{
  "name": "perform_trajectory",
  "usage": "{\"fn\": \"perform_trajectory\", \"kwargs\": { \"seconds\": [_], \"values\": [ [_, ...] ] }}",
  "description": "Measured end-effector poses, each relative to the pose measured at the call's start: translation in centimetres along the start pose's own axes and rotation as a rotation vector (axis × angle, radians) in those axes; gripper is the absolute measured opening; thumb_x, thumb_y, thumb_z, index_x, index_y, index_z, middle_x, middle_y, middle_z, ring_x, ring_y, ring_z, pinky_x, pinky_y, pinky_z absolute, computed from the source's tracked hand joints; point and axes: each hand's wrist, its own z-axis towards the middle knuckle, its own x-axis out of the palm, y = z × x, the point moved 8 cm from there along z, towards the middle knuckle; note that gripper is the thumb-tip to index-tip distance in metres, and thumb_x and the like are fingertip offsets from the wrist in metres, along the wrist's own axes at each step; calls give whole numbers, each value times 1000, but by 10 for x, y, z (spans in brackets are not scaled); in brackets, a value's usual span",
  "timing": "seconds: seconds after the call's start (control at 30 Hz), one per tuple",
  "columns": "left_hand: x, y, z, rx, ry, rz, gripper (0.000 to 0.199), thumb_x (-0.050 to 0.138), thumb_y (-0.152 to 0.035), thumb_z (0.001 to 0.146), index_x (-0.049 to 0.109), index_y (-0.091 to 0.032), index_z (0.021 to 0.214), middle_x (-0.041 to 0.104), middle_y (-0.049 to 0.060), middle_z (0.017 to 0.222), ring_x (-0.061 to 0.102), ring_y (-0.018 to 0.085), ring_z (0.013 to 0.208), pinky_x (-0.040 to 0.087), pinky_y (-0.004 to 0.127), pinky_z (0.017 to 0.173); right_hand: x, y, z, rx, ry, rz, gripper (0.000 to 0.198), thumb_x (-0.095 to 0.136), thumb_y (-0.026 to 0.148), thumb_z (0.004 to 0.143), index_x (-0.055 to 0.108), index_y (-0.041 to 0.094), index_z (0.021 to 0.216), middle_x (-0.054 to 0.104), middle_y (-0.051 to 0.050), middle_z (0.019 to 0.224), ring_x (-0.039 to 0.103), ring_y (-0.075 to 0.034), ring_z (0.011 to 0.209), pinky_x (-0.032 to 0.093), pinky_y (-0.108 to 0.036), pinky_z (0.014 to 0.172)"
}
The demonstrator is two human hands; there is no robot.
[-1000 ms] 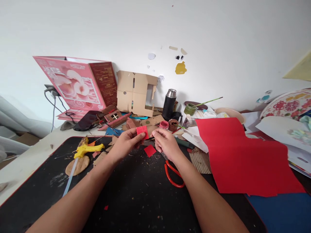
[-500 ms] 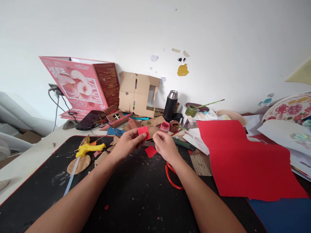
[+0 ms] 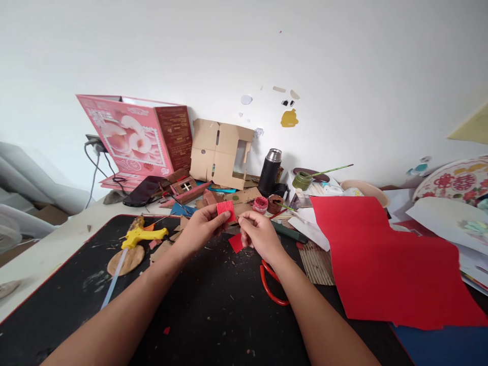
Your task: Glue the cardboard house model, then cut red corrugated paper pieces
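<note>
My left hand (image 3: 204, 223) pinches a small piece of red corrugated paper (image 3: 226, 209) between thumb and fingers, its ridges facing me. Just right of it, my right hand (image 3: 260, 232) is closed, with thumb and index finger together near the paper's edge; anything between them is too small to make out. A second red corrugated piece (image 3: 236, 243) lies on the black mat below, partly behind the right-hand fingers. Scissors with red handles (image 3: 272, 292) rest on the mat beside my right forearm, which covers part of them.
At left, a yellow glue gun (image 3: 141, 235) lies by a round wooden disc (image 3: 131, 260). A large red sheet (image 3: 396, 264) covers the right side. Behind stand a black thermos (image 3: 269, 173), paint jars (image 3: 260, 204), a cut cardboard panel (image 3: 206, 157) and a pink box (image 3: 133, 137).
My right-hand fingers have loosened slightly and shifted beside the held red paper. The left hand keeps its hold. The whole view has tilted a little, moving the scene slightly down and right.
</note>
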Motion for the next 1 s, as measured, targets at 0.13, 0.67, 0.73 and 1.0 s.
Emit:
{"fn": "perform_trajectory", "kwargs": {
  "seconds": [0.13,0.67,0.73,1.0],
  "values": [
    [-1,1,1,0,-7,1,62,84,-76,75,69,-17,86,66,0,69,49,11,55,32,25,52,-2,3,0,-42,-19,-1,29,65,50,90,62,22,82,39,13,43,41,-10,34,28,-23,39],
    [0,1,2,13,-5,-9,64,86,-77,72,67,-18,84,61,-3,64,48,10,54,33,24,51,5,-5,3,-8,32,76,35,77,52,84,62,21,96,62,6,67,53,-10,41,29,-21,38],
    [0,1,2,23,-2,-3,63,85,-77,73,68,-18,85,62,-2,65,48,10,54,34,24,51,4,-4,2,-18,22,105,38,77,53,85,61,22,99,62,7,69,53,-9,40,29,-21,37],
    [4,0,0,11,36,56,63,83,-78,75,70,-18,89,62,-2,64,47,11,53,33,25,50,3,0,2,-61,31,60,46,71,67,91,58,23,87,57,7,63,49,-9,41,28,-22,39]
  ]
}}
